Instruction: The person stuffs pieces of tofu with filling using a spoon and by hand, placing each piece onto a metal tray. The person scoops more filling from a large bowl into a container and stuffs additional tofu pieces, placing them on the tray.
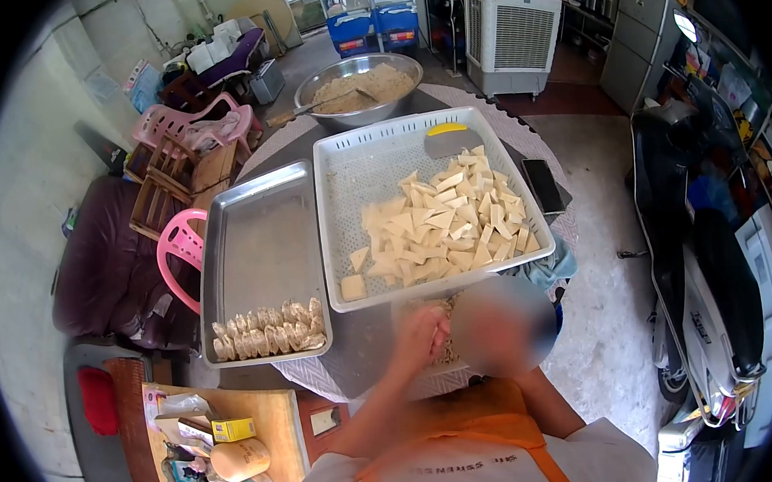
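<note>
My left hand is closed, fingers curled together, at the table's near edge below the white basket; what it holds, if anything, is hidden. My right hand lies just right of it inside a blurred patch, its fingers smeared. Between the hands shows a bit of brown crumbly material. The white perforated basket holds a heap of pale cut pieces and a yellow-handled scraper. Left of it, a metal tray carries rows of crumb-coated pieces at its near end.
Behind the basket stands a steel bowl of brown crumbs with a utensil. A phone and a blue cloth lie at the right. A wooden side table with bottles and boxes is at lower left; a scooter stands right.
</note>
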Demonstrator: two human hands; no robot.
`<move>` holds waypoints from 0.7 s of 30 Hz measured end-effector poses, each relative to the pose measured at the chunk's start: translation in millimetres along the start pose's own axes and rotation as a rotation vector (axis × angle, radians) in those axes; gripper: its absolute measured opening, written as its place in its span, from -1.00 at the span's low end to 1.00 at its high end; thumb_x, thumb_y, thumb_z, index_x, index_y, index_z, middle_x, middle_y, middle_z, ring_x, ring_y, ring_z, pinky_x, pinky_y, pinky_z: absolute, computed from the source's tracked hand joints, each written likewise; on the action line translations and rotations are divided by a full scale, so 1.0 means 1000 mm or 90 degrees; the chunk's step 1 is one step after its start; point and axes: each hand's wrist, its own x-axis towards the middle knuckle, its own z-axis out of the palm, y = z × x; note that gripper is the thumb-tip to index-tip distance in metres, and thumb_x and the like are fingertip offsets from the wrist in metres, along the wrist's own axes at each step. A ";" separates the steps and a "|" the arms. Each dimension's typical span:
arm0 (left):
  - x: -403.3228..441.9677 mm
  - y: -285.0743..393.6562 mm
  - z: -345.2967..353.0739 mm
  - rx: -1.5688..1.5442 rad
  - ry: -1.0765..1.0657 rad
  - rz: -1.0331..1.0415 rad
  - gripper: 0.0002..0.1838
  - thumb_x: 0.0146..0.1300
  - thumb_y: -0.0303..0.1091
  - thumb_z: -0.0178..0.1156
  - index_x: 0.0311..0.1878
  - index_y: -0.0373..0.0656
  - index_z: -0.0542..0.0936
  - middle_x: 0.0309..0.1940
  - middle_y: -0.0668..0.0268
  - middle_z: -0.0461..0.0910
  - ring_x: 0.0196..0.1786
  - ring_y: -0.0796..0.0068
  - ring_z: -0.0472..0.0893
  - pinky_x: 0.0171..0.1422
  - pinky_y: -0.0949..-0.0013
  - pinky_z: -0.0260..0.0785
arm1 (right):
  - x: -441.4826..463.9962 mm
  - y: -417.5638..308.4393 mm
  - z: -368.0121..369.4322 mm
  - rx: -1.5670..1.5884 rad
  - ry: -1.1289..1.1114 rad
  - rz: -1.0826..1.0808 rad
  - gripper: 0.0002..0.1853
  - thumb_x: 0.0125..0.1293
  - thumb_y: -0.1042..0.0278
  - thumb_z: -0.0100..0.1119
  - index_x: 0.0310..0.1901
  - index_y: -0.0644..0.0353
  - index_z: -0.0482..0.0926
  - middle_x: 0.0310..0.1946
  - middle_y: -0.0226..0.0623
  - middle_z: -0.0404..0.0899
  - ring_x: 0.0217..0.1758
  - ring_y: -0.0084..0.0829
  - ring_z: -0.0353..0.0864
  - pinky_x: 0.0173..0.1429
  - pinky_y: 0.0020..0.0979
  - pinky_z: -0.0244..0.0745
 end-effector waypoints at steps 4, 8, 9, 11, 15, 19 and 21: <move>0.008 -0.019 -0.009 -0.062 -0.034 0.059 -0.65 0.41 -0.16 -0.14 -0.49 -0.08 0.41 -0.66 0.50 0.32 -0.65 0.71 0.24 -0.61 0.60 0.04 | 0.000 0.000 0.002 0.022 -0.003 -0.002 -0.73 0.36 0.42 0.01 -0.45 0.41 0.55 -0.59 -0.32 0.56 -0.62 -0.56 0.54 -0.51 -0.55 0.41; 0.012 -0.028 -0.013 -0.081 -0.050 0.058 -0.65 0.41 -0.18 -0.14 -0.50 -0.06 0.40 -0.62 0.54 0.33 -0.60 0.74 0.23 -0.55 0.62 0.05 | -0.001 -0.001 0.001 0.038 -0.015 0.041 -0.76 0.37 0.41 0.00 -0.39 0.38 0.55 -0.60 -0.32 0.55 -0.61 -0.59 0.53 -0.50 -0.56 0.42; 0.011 -0.026 -0.012 -0.054 -0.033 0.071 -0.61 0.41 -0.16 -0.16 -0.56 -0.07 0.37 -0.69 0.49 0.30 -0.65 0.68 0.23 -0.60 0.57 0.05 | -0.001 -0.003 0.001 0.041 -0.016 0.045 -0.77 0.37 0.41 0.00 -0.38 0.37 0.54 -0.61 -0.33 0.55 -0.61 -0.60 0.53 -0.50 -0.56 0.42; 0.008 -0.017 -0.006 0.000 -0.001 0.095 -0.51 0.39 -0.12 -0.22 -0.68 -0.10 0.29 -0.82 0.39 0.25 -0.76 0.58 0.23 -0.68 0.48 0.06 | -0.001 -0.003 0.001 0.053 -0.018 0.054 -0.78 0.37 0.41 -0.01 -0.36 0.36 0.54 -0.61 -0.33 0.55 -0.61 -0.61 0.53 -0.50 -0.56 0.42; -0.003 0.004 0.002 0.003 0.028 0.007 -0.51 0.39 -0.10 -0.23 -0.68 -0.09 0.29 -0.81 0.40 0.25 -0.75 0.56 0.24 -0.65 0.48 0.06 | -0.004 0.000 0.001 0.084 -0.019 0.058 -0.79 0.37 0.40 -0.01 -0.35 0.35 0.53 -0.61 -0.34 0.55 -0.60 -0.61 0.53 -0.50 -0.58 0.43; 0.004 -0.015 -0.003 -0.013 0.037 0.082 -0.51 0.40 -0.09 -0.23 -0.67 -0.07 0.29 -0.79 0.40 0.27 -0.71 0.56 0.26 -0.62 0.46 0.10 | -0.006 -0.005 -0.001 0.110 -0.015 0.078 -0.78 0.38 0.41 -0.01 -0.37 0.34 0.53 -0.60 -0.34 0.55 -0.61 -0.61 0.53 -0.51 -0.58 0.42; 0.005 -0.015 -0.003 -0.029 0.029 0.089 -0.53 0.38 -0.10 -0.20 -0.65 -0.08 0.31 -0.77 0.38 0.28 -0.69 0.53 0.27 -0.59 0.43 0.13 | -0.007 -0.003 -0.002 0.125 -0.002 0.093 -0.78 0.38 0.40 -0.01 -0.38 0.34 0.53 -0.61 -0.34 0.55 -0.61 -0.61 0.52 -0.52 -0.58 0.41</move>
